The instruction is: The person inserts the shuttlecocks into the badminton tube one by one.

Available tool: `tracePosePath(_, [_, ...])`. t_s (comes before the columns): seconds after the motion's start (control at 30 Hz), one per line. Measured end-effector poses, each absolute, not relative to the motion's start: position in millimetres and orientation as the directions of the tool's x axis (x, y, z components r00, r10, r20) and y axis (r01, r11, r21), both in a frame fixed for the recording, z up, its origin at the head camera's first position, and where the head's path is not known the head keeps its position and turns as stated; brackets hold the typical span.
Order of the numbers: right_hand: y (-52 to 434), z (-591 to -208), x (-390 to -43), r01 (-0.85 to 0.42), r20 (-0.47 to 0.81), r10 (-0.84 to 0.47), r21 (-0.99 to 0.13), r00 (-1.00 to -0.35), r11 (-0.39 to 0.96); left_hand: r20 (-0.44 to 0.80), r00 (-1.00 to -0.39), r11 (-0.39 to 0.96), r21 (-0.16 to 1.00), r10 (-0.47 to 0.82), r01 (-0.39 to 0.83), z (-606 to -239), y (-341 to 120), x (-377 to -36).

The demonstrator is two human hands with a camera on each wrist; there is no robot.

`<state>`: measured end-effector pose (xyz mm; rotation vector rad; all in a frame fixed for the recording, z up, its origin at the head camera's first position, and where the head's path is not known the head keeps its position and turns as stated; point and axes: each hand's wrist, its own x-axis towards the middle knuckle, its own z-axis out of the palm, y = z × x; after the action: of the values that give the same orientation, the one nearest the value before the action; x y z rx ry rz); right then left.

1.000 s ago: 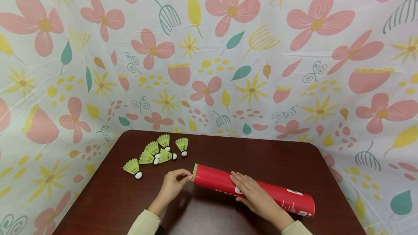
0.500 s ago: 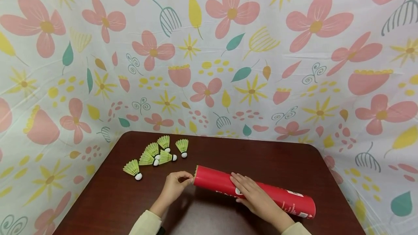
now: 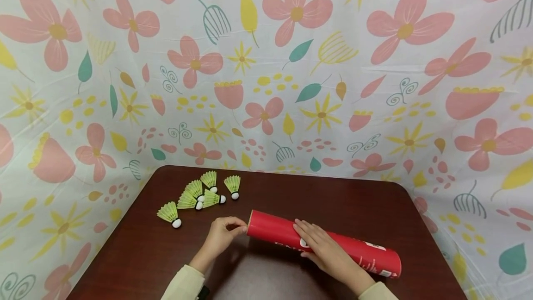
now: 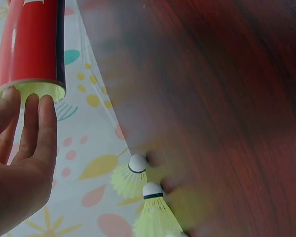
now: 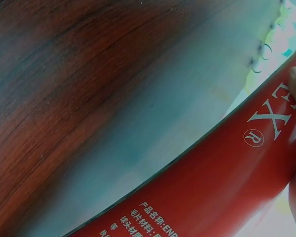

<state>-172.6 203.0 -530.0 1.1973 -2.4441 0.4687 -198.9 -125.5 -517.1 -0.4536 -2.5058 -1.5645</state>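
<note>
Between both hands (image 3: 226, 234) lies the red tube (image 3: 325, 243), fingertips touching.

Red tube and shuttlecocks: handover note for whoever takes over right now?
Left hand: fingertips at the open end of the red tube, on the yellow-green shuttlecock just inside; no firm grip shows.
Right hand: flat on the tube's middle, steadying it where it lies on the table.
Done: at least one shuttlecock sits inside the mouth.
Left: six loose shuttlecocks lie at the table's far left corner.
</note>
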Motion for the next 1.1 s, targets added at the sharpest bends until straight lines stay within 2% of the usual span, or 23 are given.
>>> tracePosePath(0.17, [206, -528, -173, -0.796, 0.455, -0.678, -0.126, -0.577, 0.592, 0.285, -0.946, 0.437, 0.839, 0.154, 0.324, -517, -134, -201])
tracePosePath(0.3, [208, -528, -174, -0.811, 0.482, -0.683, -0.111, -0.549, 0.574, 0.283, -0.953, 0.49, 0.819, 0.107, 0.299, -520, -148, -205])
tracePosePath(0.4, [208, -528, -175, -0.82, 0.503, -0.682, -0.102, -0.531, 0.564, 0.274, -0.96, 0.526, 0.808, 0.062, 0.265, -523, -162, -210])
tracePosePath(0.63, [211, -530, -175, -0.813, 0.5, -0.677, -0.103, -0.54, 0.573, 0.254, -0.967, 0.607, 0.773, -0.033, 0.183, -522, -202, -218])
tracePosePath(0.87, [210, -530, -174, -0.808, 0.498, -0.673, -0.104, -0.547, 0.579, 0.337, -0.931, 0.684, 0.713, -0.138, 0.156, -522, -247, -225])
tracePosePath(1.1, [210, -531, -173, -0.804, 0.485, -0.674, -0.112, -0.558, 0.584, 0.312, -0.902, 0.682, 0.731, -0.297, 0.029, -518, -280, -226])
